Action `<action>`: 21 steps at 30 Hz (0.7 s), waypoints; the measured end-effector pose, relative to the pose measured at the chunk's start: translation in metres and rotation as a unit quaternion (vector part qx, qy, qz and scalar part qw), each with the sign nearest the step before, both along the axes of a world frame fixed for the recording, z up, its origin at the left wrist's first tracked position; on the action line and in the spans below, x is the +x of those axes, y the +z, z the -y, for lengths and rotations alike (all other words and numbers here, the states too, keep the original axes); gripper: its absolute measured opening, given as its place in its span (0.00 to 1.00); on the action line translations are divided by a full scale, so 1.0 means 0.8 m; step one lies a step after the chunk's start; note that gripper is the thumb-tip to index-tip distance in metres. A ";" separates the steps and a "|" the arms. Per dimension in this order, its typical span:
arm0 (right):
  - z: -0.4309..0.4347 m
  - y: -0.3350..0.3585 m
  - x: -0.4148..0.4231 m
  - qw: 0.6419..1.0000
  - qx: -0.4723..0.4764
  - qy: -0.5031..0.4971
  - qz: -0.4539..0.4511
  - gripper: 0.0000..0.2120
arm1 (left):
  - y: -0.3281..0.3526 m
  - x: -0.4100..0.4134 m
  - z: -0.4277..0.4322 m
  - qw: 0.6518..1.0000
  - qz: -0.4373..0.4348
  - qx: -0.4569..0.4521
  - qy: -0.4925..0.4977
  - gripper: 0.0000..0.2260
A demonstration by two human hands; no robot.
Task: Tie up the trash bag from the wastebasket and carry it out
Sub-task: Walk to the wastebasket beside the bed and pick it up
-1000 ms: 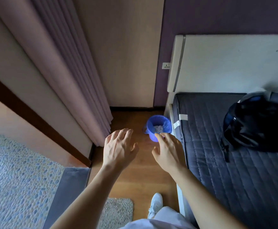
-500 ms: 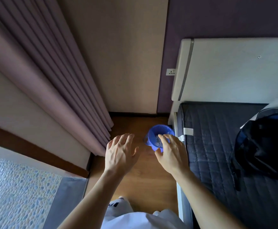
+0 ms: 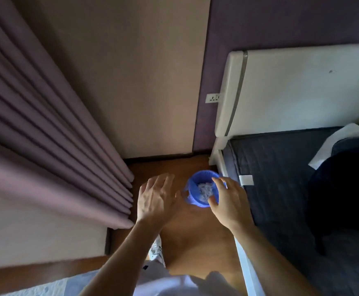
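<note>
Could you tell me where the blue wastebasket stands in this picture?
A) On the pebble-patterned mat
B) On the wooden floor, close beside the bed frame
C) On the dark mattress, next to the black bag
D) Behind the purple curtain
B: the blue wastebasket stands on the wooden floor, close beside the white bed frame, with the left hand and right hand open above it.

Dim, soft daylight lit the room; the curtain (image 3: 46,129) and left hand (image 3: 155,199) were motion-blurred, the dark bag (image 3: 345,189) lost detail, and edges bowed from wide-angle distortion.
</note>
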State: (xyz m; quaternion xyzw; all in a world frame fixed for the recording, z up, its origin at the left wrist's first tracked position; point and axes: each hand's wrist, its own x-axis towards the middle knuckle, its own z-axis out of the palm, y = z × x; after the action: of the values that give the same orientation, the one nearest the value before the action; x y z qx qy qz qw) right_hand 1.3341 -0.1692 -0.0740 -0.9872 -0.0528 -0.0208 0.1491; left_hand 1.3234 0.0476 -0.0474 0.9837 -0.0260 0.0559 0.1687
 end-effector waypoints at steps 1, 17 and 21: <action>-0.011 0.001 0.012 1.000 -0.006 -0.008 -0.003 0.26 | 0.001 0.017 -0.012 1.000 0.004 -0.002 -0.013 0.22; -0.065 0.005 0.072 0.983 0.013 -0.183 0.003 0.27 | -0.049 0.167 -0.040 0.965 0.175 -0.023 -0.197 0.21; -0.042 0.002 0.063 0.983 0.021 -0.180 0.007 0.27 | -0.039 0.159 -0.022 0.975 0.112 -0.018 -0.190 0.22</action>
State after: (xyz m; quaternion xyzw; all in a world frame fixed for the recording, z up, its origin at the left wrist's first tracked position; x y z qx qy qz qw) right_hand 1.3843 -0.1357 -0.0724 -0.9770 0.1253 -0.0555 0.1633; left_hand 1.4505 0.0652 -0.0789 0.9451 -0.2300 0.1328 0.1903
